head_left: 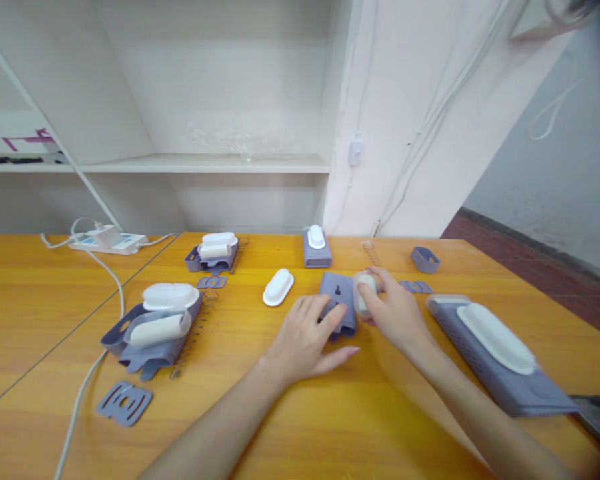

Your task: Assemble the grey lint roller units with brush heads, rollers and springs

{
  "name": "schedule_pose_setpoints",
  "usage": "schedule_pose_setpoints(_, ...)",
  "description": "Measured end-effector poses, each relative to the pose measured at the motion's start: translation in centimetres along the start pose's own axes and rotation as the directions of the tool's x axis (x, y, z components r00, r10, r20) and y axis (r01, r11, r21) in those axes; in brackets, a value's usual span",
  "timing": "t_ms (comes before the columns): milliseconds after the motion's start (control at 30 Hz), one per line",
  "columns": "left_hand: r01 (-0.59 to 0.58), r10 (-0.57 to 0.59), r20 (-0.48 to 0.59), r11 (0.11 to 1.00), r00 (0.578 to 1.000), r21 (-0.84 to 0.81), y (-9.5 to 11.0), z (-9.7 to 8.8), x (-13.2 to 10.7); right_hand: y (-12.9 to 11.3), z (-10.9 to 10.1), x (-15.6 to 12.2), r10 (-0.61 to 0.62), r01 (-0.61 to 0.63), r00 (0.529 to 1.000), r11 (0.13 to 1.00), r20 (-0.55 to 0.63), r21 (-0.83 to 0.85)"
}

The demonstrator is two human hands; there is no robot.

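Across an orange tabletop, a grey-blue casing draws both hands

A power strip sits far left, its white cable trailing toward the near edge. Near left, a flat slotted plate lies in front of a cluster with a white oval piece, a white roller and, along its right side, a coil spring. A similar, smaller-looking cluster stands beyond it. A ribbed white oval rests alone left of centre.

The left hand lies over the left, near part of the casing, fingers partly curled, thumb stretched clear; whether it grips or merely rests cannot be told. Just beyond, another casing carries a white oval. The right hand pinches a pale piece between thumb and fingers beside the casing's right edge.

Farther right are a cup-shaped part and, nearer, a large casing.

The step in hand appears to be handling the pale piece alongside the casing; the next move seems to call for a steadying left hand and a secure right-hand pinch.
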State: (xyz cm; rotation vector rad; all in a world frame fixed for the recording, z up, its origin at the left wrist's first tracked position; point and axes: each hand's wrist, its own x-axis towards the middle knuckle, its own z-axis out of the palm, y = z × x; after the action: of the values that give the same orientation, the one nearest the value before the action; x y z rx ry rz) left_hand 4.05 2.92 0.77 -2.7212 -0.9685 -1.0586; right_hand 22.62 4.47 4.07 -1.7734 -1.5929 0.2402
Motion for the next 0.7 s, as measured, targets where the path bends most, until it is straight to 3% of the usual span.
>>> schedule_pose_setpoints(133,0.066,-0.068,0.039,0.997,0.997,0.043,0.1,0.1,0.2,-0.5,0.7,-0.6,-0.051,0.048,0.998,0.996,0.047,0.072)
schedule_pose_setpoints(267,0.134,-0.136,0.007,0.985,0.991,0.108,-0.1,0.7,0.0,0.6,1.2,-0.3,0.007,-0.004,0.998,0.998,-0.056,0.056)
schedule_pose_setpoints(333,0.183,-0.184,-0.003,0.974,0.983,0.135,-0.1,0.8,-0.1,1.3,1.4,0.1,0.084,-0.066,0.992,0.980,-0.092,0.185)
schedule_pose_setpoints(400,0.236,-0.236,-0.017,0.960,0.972,0.150,-0.2,0.8,-0.1,1.9,1.5,0.4,0.196,-0.192,0.980,0.856,0.041,0.481)
schedule_pose_setpoints(433,0.258,-0.258,-0.020,0.953,0.966,0.157,-0.3,0.8,-0.1,2.2,1.5,0.6,0.219,-0.276,0.961,0.728,0.169,0.628)
schedule_pose_setpoints(500,0.279,-0.281,-0.019,0.944,0.960,0.178,-0.6,0.8,-0.1,2.5,1.4,0.8,0.171,-0.431,0.902,0.426,0.397,0.796)
schedule_pose_setpoints(567,0.279,-0.281,-0.018,0.939,0.959,0.203,-0.9,1.0,-0.1,2.8,1.2,1.0,0.101,-0.490,0.871,0.229,0.480,0.841)
schedule_pose_setpoints(633,0.279,-0.282,-0.019,0.934,0.959,0.223,-1.2,1.1,-0.2,3.0,1.1,1.1,0.083,-0.481,0.877,0.178,0.474,0.859)
schedule_pose_setpoints(700,0.287,-0.291,-0.021,0.928,0.957,0.238,-1.4,1.2,-0.3,3.3,1.1,1.3,0.105,-0.476,0.880,0.226,0.464,0.850)
